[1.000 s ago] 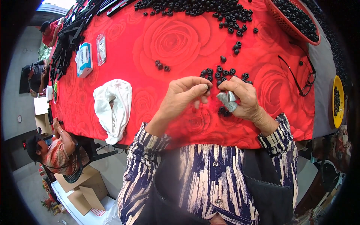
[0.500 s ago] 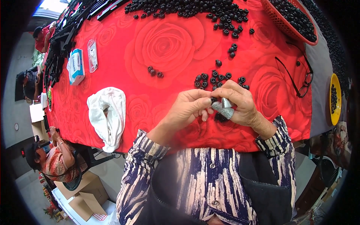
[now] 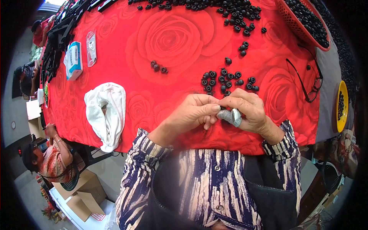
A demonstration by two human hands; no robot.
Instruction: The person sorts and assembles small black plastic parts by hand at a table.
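Note:
Over the near part of the red rose-patterned cloth (image 3: 168, 38), my hands meet at their fingertips. My left hand (image 3: 191, 111) pinches with thumb and forefinger a small black round piece (image 3: 222, 108), mostly hidden by the fingers. Against it from the other side press the closed fingers of my right hand (image 3: 248, 109). A grey speckled wrap (image 3: 225, 115) covers the right thumb, with a shiny pale band beside it. Just beyond my hands lies a loose group of black bead-like pieces with holes (image 3: 223, 79).
More black pieces (image 3: 237, 17) spread along the far side, beside a red basket (image 3: 285, 23) full of them. Eyeglasses (image 3: 315, 90) and a yellow dish (image 3: 342, 115) are at right. Left lie a white cloth (image 3: 119, 103), a tissue pack (image 3: 73, 61) and a clear case (image 3: 91, 49). People sit further left.
My hands stay together, their fingers slightly shifted, and the black piece between them shows less. The dark pieces seen under my right hand are now hidden. The whole view has shifted a little.

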